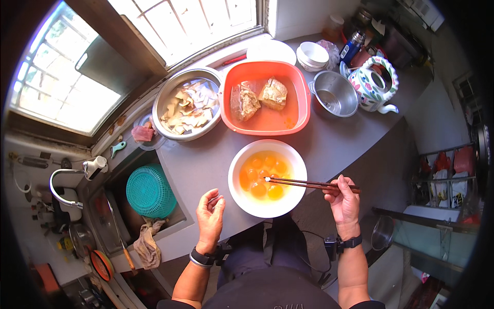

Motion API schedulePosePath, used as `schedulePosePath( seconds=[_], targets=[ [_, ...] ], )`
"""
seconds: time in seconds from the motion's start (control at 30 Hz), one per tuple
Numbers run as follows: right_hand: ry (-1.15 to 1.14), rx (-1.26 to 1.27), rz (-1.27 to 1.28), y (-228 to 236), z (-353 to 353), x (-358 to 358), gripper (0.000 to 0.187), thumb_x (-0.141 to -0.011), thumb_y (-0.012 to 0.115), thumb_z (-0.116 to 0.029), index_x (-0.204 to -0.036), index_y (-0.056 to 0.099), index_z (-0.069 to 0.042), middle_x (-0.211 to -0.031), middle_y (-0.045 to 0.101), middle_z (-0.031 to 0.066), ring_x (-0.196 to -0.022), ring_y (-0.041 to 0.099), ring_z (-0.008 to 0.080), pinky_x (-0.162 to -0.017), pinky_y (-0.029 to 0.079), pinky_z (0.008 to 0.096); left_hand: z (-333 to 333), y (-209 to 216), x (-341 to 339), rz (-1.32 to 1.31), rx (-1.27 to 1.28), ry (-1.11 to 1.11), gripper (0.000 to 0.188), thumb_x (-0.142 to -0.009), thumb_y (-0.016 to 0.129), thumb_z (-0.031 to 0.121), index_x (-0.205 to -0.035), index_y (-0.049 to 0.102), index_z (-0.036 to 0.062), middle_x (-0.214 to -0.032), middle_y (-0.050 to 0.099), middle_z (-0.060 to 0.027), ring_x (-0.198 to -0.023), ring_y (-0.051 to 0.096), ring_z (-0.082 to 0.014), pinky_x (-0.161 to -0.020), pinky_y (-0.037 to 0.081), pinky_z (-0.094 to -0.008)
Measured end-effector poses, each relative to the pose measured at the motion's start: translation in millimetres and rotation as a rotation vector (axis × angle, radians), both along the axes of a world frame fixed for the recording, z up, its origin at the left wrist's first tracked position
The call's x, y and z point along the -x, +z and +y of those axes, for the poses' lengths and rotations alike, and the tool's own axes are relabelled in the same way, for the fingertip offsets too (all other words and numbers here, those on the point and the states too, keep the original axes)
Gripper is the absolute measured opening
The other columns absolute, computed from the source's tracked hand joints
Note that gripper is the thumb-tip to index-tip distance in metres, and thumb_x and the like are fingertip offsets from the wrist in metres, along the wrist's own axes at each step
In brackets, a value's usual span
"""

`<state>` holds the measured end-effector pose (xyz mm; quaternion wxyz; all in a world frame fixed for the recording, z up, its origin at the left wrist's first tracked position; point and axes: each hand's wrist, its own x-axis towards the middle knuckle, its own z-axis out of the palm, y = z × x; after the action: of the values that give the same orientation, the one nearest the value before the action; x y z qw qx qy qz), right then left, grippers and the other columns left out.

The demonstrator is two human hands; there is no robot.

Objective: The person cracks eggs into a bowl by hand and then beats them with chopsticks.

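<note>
A white bowl (pixel 235 193) of several cracked raw eggs (pixel 259 189) with whole yolks stands near the counter's front edge. My right hand (pixel 343 205) is closed around a pair of dark chopsticks (pixel 314 184), which reach left over the bowl's rim. Their tips are over the eggs, with a small white bit (pixel 267 179) at the end; I cannot make out what it is. Left of the bowl, my left hand (pixel 210 216) hovers with loosely bent fingers, thumb apart, and holds nothing.
Behind the bowl sit an orange-red basin (pixel 266 129) with two chunks of meat in liquid and a metal basin (pixel 163 116) of sliced pieces in water. A metal pot (pixel 334 92) and floral teapot (pixel 368 87) are at right. The sink holds a teal basket (pixel 150 190).
</note>
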<state>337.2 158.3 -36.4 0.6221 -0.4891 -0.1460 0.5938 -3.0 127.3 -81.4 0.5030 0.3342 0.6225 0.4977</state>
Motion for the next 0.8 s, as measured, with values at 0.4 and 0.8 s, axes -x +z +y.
schedulePosePath(
  seconds=[0.4, 0.8],
  targets=[
    [0.247, -0.046, -0.035, 39, 43, -17, 0.011, -0.094, 0.062, -0.018, -0.089, 0.06, -0.008, -0.079, 0.065, 0.0055, -0.067, 0.069, 0.0203, -0.052, 0.059, 0.0272, -73, -7, -21, 0.023, -0.042, 0.452, 0.033, -0.09, 0.066, 0.006, -0.12, 0.056, -0.0016, -0.113, 0.059, -0.0094, -0.101, 0.058, -0.0142, -0.09, 0.049, -0.0281],
    [0.643, -0.387, -0.126, 74, 16, 193, 0.012, -0.096, 0.059, -0.015, -0.094, 0.06, -0.003, -0.087, 0.064, 0.0062, -0.073, 0.069, 0.02, -0.061, 0.06, 0.0303, -199, -8, 20, -0.012, -0.18, 0.896, 0.033, -0.089, 0.065, 0.002, -0.119, 0.055, -0.0014, -0.104, 0.059, -0.0054, -0.087, 0.059, -0.0092, -0.077, 0.051, -0.0223]
  ],
)
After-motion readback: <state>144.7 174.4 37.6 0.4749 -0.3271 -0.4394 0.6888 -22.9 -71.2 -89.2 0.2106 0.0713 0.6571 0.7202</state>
